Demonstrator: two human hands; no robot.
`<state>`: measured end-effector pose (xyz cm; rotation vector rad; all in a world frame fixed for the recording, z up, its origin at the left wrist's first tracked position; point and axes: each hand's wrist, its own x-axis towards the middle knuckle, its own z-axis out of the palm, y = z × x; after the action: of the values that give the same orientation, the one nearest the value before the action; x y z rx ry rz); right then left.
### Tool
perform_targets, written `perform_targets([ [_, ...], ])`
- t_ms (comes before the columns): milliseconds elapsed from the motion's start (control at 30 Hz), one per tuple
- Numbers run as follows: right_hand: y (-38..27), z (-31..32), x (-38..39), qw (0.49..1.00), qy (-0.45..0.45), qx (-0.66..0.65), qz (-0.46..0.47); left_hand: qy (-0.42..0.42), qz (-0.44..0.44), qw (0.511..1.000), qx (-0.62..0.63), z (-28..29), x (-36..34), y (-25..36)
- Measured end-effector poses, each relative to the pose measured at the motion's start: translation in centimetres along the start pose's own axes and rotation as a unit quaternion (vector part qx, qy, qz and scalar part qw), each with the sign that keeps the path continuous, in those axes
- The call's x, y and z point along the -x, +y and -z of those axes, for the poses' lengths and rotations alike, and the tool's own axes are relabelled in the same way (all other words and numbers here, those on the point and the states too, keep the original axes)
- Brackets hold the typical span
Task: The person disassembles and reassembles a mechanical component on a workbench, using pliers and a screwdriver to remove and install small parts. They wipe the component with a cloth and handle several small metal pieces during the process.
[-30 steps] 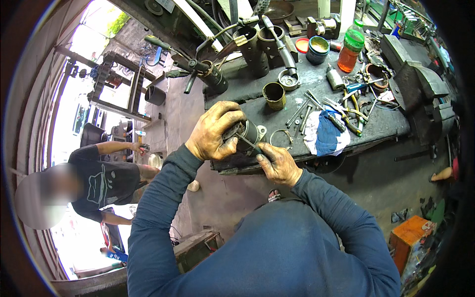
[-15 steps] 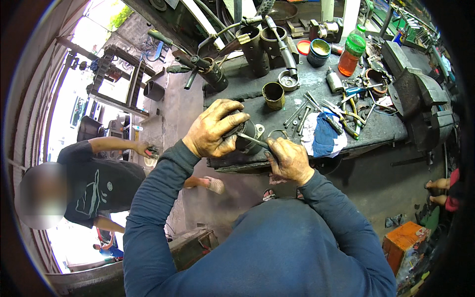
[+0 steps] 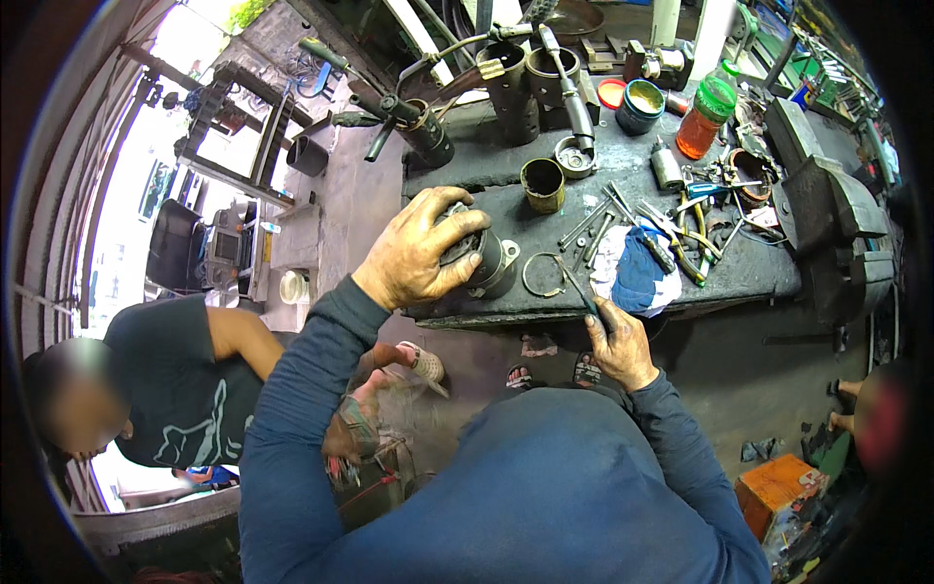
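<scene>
My left hand (image 3: 416, 251) is wrapped over the top of a dark cylindrical metal housing (image 3: 498, 276) at the near edge of the workbench. A pale flange ear with a hole (image 3: 510, 251) sticks out from its side. In my right hand (image 3: 625, 348), off the bench's front edge, is a slim screwdriver (image 3: 576, 285), its shaft pointing up and left. The tip lies by a thin metal ring (image 3: 526, 276) on the bench, right of the housing; whether they touch I cannot tell. My left fingers hide part of the housing's top.
Close by are a rusty cup-like cylinder (image 3: 543, 188), a blue-and-white rag (image 3: 637, 277), and several bolts and pliers (image 3: 693, 255). Farther back stand a bottle of red liquid (image 3: 702, 122) and tool-filled tubes (image 3: 511, 102). A vise (image 3: 832, 214) sits right; another person (image 3: 185, 389) is at left.
The screwdriver has come away from the housing, my right hand moving right and toward me. The ring now shows fully. The person at left has leaned closer, arm lowered.
</scene>
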<state>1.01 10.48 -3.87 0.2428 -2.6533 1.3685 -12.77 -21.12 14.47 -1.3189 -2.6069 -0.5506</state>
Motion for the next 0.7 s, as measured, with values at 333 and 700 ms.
perform_targets([
  [333,5.0,6.1,-3.0,0.986,0.035,0.136,-0.085,0.202,0.208,0.953,-0.093,-1.4,2.9,4.1],
  [700,11.9,10.2,-13.3,0.921,0.041,0.386,0.022,0.238,0.314,0.824,0.408,-3.9,3.9,3.1],
])
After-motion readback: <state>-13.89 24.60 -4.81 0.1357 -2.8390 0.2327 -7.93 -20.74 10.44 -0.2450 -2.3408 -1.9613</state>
